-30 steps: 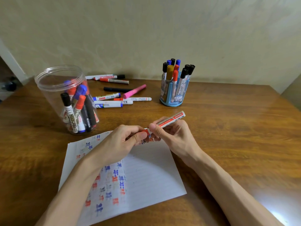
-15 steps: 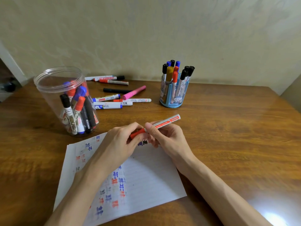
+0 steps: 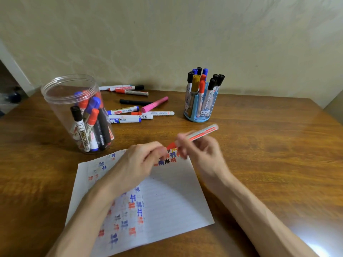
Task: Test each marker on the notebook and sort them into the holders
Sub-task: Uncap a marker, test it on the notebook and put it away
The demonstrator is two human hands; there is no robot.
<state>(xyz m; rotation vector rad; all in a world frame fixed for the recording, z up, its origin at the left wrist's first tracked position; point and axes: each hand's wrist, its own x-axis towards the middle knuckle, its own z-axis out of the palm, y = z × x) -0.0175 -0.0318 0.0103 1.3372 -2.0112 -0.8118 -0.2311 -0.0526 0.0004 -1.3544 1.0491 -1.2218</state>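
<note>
My right hand (image 3: 203,154) pinches a white marker with red print (image 3: 203,133) above the top edge of the notebook page (image 3: 176,201). Its red cap points down-left at the paper. My left hand (image 3: 137,166) rests over the page just left of the cap, fingers loosely curled and blurred, with nothing seen in them. Red, blue and black test marks cover the page. A clear plastic jar (image 3: 61,101) of thick markers stands at the left. A blue round holder (image 3: 196,117) of thin markers stands behind my right hand.
Several loose markers (image 3: 130,118), among them a pink one (image 3: 155,104) and a black one (image 3: 135,102), lie between the jar and the holder on the wooden table (image 3: 269,154). A wall runs along the table's far edge.
My left hand has let go of the marker's red cap end and drawn back to the left. The right hand lifted the marker slightly up and to the right.
</note>
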